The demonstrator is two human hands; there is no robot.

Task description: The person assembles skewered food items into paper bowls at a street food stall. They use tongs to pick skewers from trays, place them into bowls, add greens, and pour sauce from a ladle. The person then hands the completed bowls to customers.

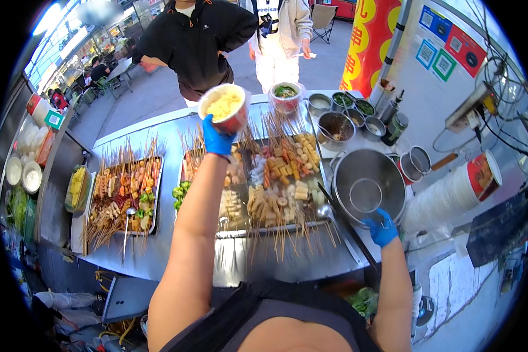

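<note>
My left hand (218,137), in a blue glove, holds up a red and white paper bowl (235,121) of yellow noodles (223,105) over the far side of the counter. My right hand (382,229), gloved in blue too, is at the near rim of a large steel pot (369,169). Its fingers are bent over that rim; whether they grip it cannot be made out. Between my arms lies a divided steel tray (242,233) full of skewered food (277,165). A ladle (328,213) and long dark chopsticks (352,229) rest at the tray's right end.
Another skewer tray (158,193) stands left. Beyond the counter (167,121) are two people (198,44), (277,39). A second bowl with greens (286,93) sits at the far edge, beside sauce pots (336,130). Stacked paper bowls (449,198) lie right, below hanging cables (493,110).
</note>
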